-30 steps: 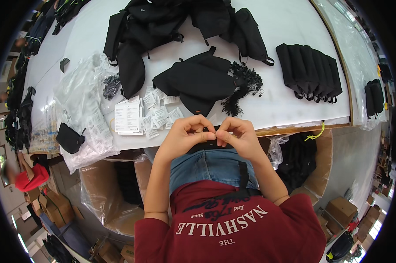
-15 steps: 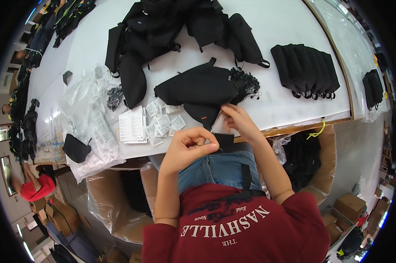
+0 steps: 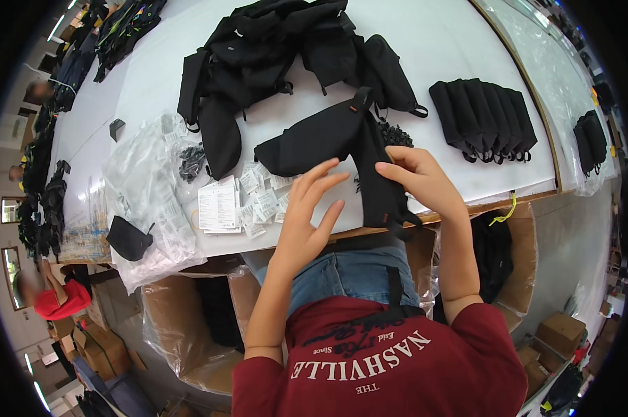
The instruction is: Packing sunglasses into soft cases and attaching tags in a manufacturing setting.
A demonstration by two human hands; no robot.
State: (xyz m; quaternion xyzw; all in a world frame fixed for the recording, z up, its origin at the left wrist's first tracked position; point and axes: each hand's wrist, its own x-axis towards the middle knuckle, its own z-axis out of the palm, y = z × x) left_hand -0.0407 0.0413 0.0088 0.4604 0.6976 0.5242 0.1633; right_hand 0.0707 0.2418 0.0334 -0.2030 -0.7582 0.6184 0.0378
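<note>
My right hand pinches the edge of a black fabric pouch, which hangs toward the table's front edge and bears a small orange tab near its lower end. Fingers spread and holding nothing, my left hand hovers just left of it. Behind the pouch lies another black fabric piece with an orange tab at its upper corner. Small black cord parts sit in a heap beside it, partly hidden. White printed labels and a stack of white cards lie left of my left hand.
A large pile of black fabric pouches covers the table's far middle. A neat row of black pouches lies at right. Clear plastic bags spread at left. Lined cardboard boxes stand below the table edge. A person in red is far left.
My right hand has moved right and toward the table's near edge, drawing the black pouch along and turning it lengthwise. My left hand has gone from a pinch to spread fingers.
</note>
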